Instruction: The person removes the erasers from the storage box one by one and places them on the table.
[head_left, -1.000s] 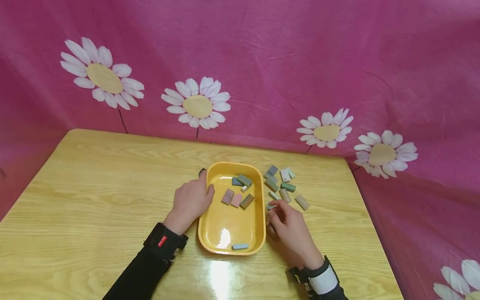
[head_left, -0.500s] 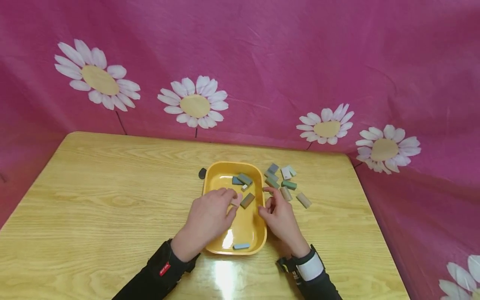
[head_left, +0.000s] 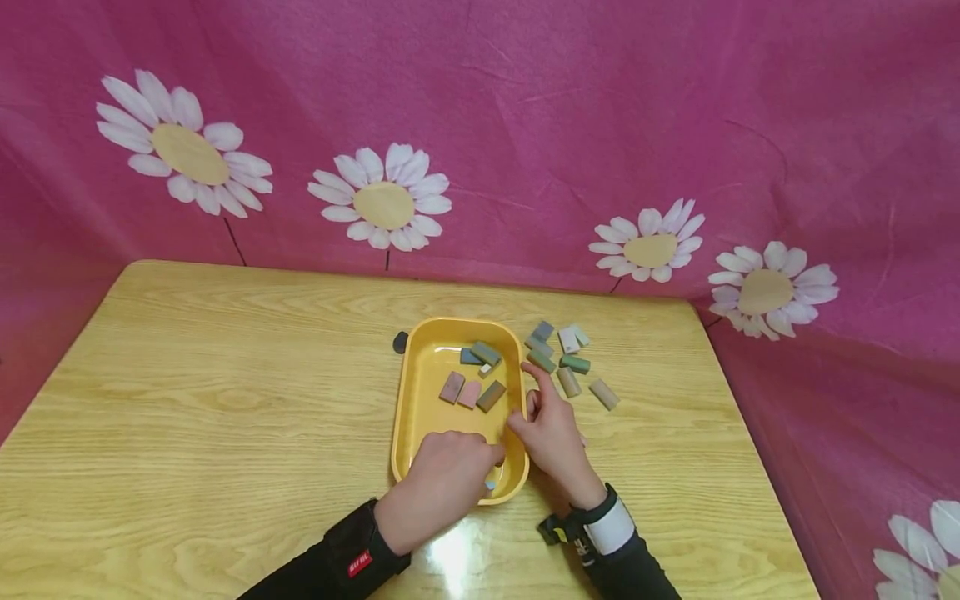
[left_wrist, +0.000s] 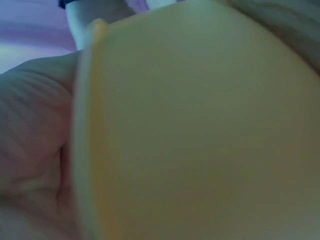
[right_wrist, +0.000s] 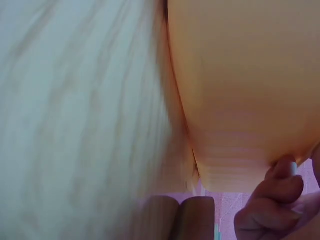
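Note:
A yellow tray (head_left: pixel 401 400) lies on the table with several toy blocks in it. My left hand (head_left: pixel 446 471) is down in its near end, fingers curled at a light blue block (head_left: pixel 490 485) that it mostly covers. The fingertips are hidden in the head view. The left wrist view shows only palm and blurred tray wall. My right hand (head_left: pixel 555 437) holds the tray's right side, thumb over the rim, index finger along the outside. Farther back in the tray lie a mauve block (head_left: pixel 452 387), a pink block (head_left: pixel 470 394) and a brown block (head_left: pixel 492 397).
Right of the tray several loose blocks are scattered, among them a green block (head_left: pixel 575 363) and a beige block (head_left: pixel 603 394). A small black object (head_left: pixel 401 342) lies by the tray's left rim. Behind the wooden table (head_left: pixel 225 375) hangs a pink flowered curtain (head_left: pixel 525 125).
My left hand has left the tray's left rim, passed over the mauve and pink blocks, and come to the near end. My right hand has shifted from a small block beside the tray onto its rim.

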